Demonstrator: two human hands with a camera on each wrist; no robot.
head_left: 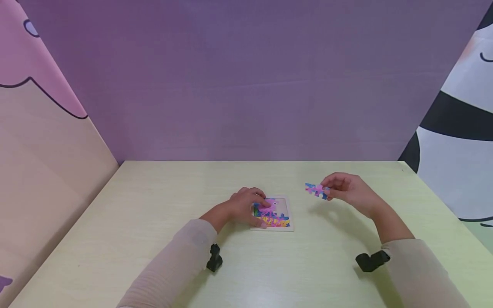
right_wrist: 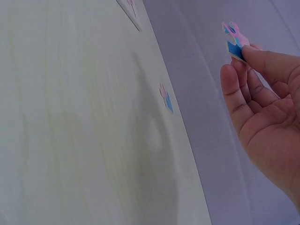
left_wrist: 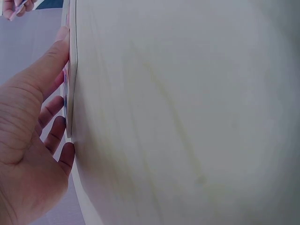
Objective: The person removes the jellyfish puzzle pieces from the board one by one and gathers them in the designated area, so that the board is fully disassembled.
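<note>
A small square puzzle board (head_left: 286, 214) with a pink, blue and yellow picture lies flat on the pale table (head_left: 154, 214). My left hand (head_left: 248, 206) rests on its left side, fingers lying loosely over the picture. In the left wrist view, that left hand (left_wrist: 33, 117) has its thumb against the puzzle board's edge (left_wrist: 71, 70). My right hand (head_left: 346, 190) hovers above the table to the right of the board. It pinches a pink and blue puzzle piece (head_left: 316, 190) between thumb and fingertips. The right wrist view shows the same held piece (right_wrist: 234, 37).
Another small pink and blue piece (right_wrist: 166, 98) lies on the table beyond my right hand. A purple wall (head_left: 246, 85) stands behind the table, with patterned panels at both sides. A black wrist camera mount (head_left: 371, 261) sits on my right arm.
</note>
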